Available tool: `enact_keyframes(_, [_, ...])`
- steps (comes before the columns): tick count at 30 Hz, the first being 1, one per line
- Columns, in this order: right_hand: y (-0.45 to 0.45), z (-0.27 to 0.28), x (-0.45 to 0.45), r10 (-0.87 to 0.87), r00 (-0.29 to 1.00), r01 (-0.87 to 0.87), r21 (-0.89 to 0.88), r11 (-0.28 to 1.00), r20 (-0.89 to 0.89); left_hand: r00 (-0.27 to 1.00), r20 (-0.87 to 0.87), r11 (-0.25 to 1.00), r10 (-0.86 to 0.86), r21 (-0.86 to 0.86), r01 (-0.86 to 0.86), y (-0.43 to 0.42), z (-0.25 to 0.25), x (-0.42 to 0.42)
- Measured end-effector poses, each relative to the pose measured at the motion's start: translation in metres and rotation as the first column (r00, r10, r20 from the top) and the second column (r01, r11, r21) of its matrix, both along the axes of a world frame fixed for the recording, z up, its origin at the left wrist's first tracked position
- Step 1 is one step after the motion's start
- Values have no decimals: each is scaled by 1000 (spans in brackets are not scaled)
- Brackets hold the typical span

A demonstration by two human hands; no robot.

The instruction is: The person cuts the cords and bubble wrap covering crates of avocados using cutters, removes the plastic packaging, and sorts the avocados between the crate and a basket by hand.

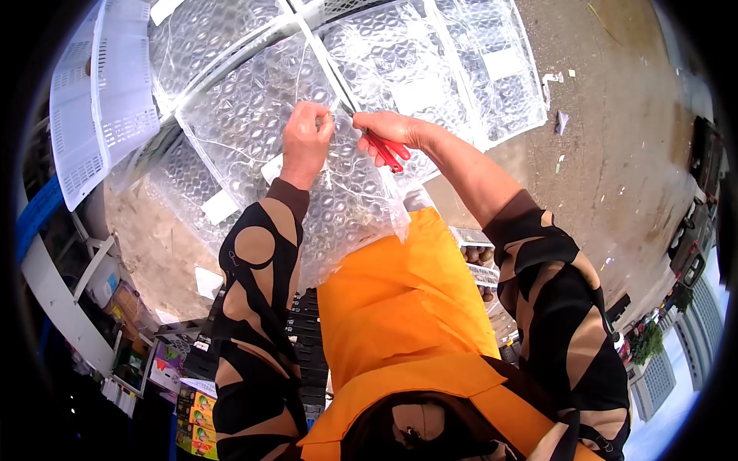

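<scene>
My right hand (386, 132) grips a hand tool with two red handles (387, 152). Its working end points up towards a seam between crates, and I cannot tell whether it is scissors or pliers. My left hand (306, 137) is closed in a pinch just to the left, its fingertips hiding whatever they hold. Both hands are over clear bubble wrap (257, 100) that covers white crates standing side by side. Thin white cord runs across the wrap near my left hand. A white label (221, 207) lies on the wrap at the lower left.
A white perforated plastic crate (100, 115) stands at the upper left. Brown round produce in small crates (478, 253) sits beside my orange apron (403, 284). Colourful boxes (201, 422) and shelving are at the lower left. Litter (562, 121) dots the ground on the right.
</scene>
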State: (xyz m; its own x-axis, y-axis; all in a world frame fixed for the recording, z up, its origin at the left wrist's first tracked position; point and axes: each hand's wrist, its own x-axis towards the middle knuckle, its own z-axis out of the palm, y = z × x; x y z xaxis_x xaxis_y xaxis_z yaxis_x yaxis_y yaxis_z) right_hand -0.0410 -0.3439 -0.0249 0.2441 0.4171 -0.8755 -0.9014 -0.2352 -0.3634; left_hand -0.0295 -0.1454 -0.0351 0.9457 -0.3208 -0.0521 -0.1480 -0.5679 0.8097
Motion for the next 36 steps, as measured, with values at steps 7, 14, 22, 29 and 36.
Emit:
enact_keyframes(7, [-16, 18, -25, 423, 875, -322, -371, 871, 236, 883, -230, 888, 409, -122, -443, 27, -1, -8])
enact_keyframes(14, [-45, 22, -90, 131, 982, -81, -318, 945, 139, 560, 95, 565, -823, 236, 790, 47, 39, -64])
enact_keyframes(22, [-12, 18, -84, 83, 973, -20, -277, 961, 216, 867, 234, 840, -440, 448, 305, 2, 25, 44])
enact_keyframes(29, [-21, 10, -93, 224, 939, -123, -355, 927, 260, 575, 223, 588, -787, 552, 591, 18, 32, 75])
enact_keyframes(36, [-34, 32, -56, -110, 986, 115, -31, 993, 126, 857, 99, 803, -506, 418, 426, 18, 20, 49])
